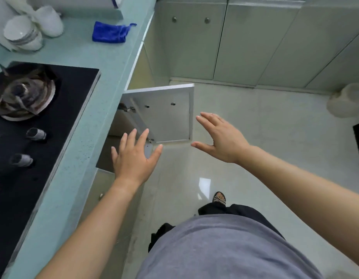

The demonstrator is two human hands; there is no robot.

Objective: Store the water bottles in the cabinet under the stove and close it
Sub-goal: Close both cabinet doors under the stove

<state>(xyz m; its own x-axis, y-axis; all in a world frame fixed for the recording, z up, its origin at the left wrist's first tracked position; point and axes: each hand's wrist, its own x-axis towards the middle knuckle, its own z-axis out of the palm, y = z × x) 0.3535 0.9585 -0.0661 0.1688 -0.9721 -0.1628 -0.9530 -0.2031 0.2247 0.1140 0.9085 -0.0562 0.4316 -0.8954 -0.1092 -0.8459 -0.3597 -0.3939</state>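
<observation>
Item: kitchen corner seen from above. Stove [43, 117], black glass, at left of frame, set in a pale green countertop [90, 87]; stacked white bowls [23, 35] at upper left, a blue cloth [111, 34] at upper centre. Cabinet [104, 156] under the stove: a dark opening at centre left, mostly hidden by the counter edge. Cabinet door [164, 115]: swung wide out over the floor [255, 137], inner face showing, at centre of frame. Water bottles: none in view; whether any stand inside the cabinet cannot be told. Left hand [134, 158]: fingers spread and straight, holding nothing, in front of the opening below the door's lower edge. Right hand [219, 135]: fingers straight, thumb out, holding nothing, just right of the door's free edge, contact not evident. Step in hand, as judged: either storing is finished and closing is about to begin, or the bottles are yet to be fetched. Next move, if closing: palm to the door's outer face, pushing it left until flush.
</observation>
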